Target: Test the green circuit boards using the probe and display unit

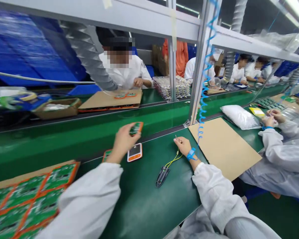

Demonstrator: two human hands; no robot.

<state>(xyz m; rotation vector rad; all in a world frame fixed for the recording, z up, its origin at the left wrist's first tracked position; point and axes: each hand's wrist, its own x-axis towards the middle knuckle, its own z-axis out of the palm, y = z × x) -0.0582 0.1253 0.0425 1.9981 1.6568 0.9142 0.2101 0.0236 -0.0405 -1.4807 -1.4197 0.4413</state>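
My left hand (123, 141) is raised over the green bench and is closed on a small green circuit board with an orange frame (136, 128). Just below it lies a white and orange device (135, 152), and another small board (106, 154) peeks out beside my wrist. My right hand (182, 145) rests on the bench with a blue wrist strap (190, 154); its fingers pinch a thin metal pin on a yellow wire (173, 160) that runs to a black connector (162, 176).
A panel of green boards (27, 199) lies at the lower left. A cardboard sheet (223, 146) sits to the right under a blue coiled cord (204, 83). A co-worker in white (284, 156) sits at my right; others work across the green conveyor (89, 132).
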